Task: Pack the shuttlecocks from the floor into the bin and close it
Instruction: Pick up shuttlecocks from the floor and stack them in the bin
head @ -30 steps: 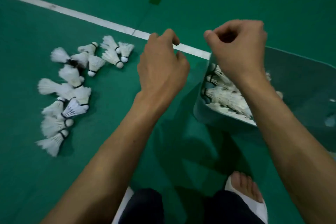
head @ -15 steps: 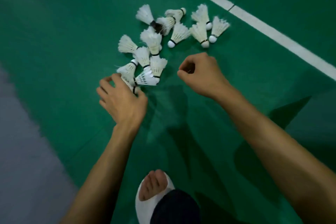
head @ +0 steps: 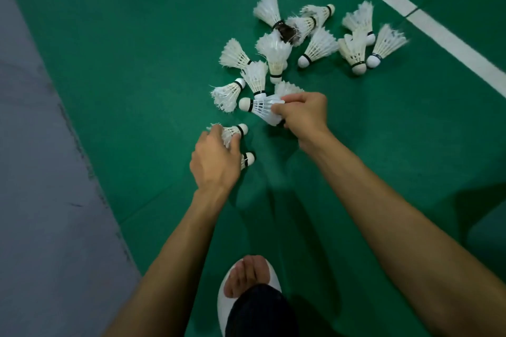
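The left hand curls over two shuttlecocks on the green floor. Their round tips point right. The right hand pinches the feathers of one shuttlecock, tip pointing left. More of them lie in a loose pile just past both hands, toward the white line. No bin shows.

The left hand covers most of 2 shuttlecocks, leaving only their cork tips and some feathers (the lower one is perhaps pinned beneath the palm). The right hand hides the skirt end of another shuttlecock. The bottom edge cuts off both forearms.
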Motion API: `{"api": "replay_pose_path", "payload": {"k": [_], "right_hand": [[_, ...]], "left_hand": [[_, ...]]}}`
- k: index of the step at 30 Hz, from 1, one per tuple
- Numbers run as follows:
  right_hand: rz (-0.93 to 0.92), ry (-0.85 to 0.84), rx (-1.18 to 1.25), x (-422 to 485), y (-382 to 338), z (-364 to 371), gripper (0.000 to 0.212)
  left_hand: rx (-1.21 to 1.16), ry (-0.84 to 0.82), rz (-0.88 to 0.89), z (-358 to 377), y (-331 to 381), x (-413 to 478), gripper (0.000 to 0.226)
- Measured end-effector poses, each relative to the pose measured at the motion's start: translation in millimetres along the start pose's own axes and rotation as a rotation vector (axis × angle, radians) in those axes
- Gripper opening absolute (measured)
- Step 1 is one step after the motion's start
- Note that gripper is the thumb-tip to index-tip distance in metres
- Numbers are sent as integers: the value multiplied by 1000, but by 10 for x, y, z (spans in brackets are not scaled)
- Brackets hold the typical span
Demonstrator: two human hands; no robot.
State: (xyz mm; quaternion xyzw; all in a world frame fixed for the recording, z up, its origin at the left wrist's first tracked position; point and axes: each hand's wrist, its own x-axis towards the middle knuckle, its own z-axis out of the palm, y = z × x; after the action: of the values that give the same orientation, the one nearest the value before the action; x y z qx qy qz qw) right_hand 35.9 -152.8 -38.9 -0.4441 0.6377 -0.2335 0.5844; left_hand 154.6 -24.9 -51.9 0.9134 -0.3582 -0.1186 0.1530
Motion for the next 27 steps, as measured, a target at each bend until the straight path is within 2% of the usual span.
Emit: {"api": "replay_pose_path", "payload": {"k": [4, 8, 10, 13, 17, 23, 27], "right_hand": [[37, 37, 204, -194, -122, -302, 13], [70, 8, 384, -481, -373, -655, 10], [8, 54, 398, -623, -502, -884, 11], [-212, 219, 292, -853, -669, -1325, 19], [-391, 374, 157, -1179, -767, -2011, 21], [-295, 496, 150, -1735, -396, -3374, 13], [-257, 651, 203, -2235, 37, -4136, 10]], "left_hand": [[-254, -15, -19, -91, 305, -172, 36], [-477, -11, 43, -308, 817, -360, 42], [-563, -5, 78, -426, 1058, -446, 42], [-689, 10, 206, -570, 1379, -555, 46], [-750, -32, 376, -685, 1929, -831, 48], [-804, -240, 651, -450, 2953, -1610, 44], [-752, -343, 867, -226, 3479, -2304, 40]]}}
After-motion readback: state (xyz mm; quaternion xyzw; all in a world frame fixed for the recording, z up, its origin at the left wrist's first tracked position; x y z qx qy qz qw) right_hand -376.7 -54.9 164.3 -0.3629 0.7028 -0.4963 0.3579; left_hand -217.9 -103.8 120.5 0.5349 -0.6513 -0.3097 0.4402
